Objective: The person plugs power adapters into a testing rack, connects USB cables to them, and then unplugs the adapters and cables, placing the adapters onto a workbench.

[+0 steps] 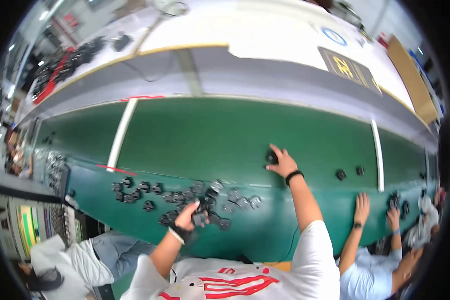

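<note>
My left hand [186,217], with a dark band at the wrist, is closed on a small dark grey, block-shaped part [200,219]. It is at the near side of the green work surface, by a loose heap of similar black parts [172,197]. My right hand [286,164], also with a black wristband, reaches out over the green belt [210,135]. Its thumb and fingers curve around another small black part [271,157], partly hidden by the fingers. The exact kind of these parts is too small to make out.
Two black parts [341,174] lie farther right on the belt. White strips [122,135] cross it at left and right. Beyond rises a pale shelf [285,75]. A co-worker's hand [362,207] rests at the right; another person [75,260] sits at the left.
</note>
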The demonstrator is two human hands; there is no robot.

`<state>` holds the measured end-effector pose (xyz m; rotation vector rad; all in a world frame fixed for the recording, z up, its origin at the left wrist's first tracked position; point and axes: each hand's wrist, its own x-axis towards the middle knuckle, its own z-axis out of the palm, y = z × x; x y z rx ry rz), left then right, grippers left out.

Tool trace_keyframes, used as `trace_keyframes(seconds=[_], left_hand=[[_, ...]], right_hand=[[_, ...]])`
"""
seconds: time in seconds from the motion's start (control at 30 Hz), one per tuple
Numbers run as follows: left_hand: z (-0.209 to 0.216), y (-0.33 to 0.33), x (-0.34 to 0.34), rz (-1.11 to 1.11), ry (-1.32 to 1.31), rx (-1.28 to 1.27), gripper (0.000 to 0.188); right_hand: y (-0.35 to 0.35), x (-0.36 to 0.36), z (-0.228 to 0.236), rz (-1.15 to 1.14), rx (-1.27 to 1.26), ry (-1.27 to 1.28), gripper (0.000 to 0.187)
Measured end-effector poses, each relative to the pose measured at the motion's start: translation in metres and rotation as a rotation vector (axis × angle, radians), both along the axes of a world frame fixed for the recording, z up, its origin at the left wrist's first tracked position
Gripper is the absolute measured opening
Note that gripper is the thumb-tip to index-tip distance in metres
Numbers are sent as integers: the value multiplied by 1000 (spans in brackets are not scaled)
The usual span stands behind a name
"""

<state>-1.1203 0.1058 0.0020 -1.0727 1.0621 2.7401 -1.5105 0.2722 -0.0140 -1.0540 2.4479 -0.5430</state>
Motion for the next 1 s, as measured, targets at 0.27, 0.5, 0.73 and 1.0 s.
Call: trace_keyframes(seconds=[0.27, 0.5, 0.73, 1.0], left_hand=[[-40, 75, 92, 393, 67, 593, 59], [11, 99, 121, 470, 490, 448, 53], [10, 149, 356, 432, 570, 222, 57], [23, 323, 610, 908, 390, 134, 65]], right_hand=[[9, 28, 1, -151, -33, 81, 44], [59, 253, 154, 193, -445, -335, 42], [48, 538, 122, 668, -324, -676, 47], [78, 786, 125, 1373, 12, -637, 58]])
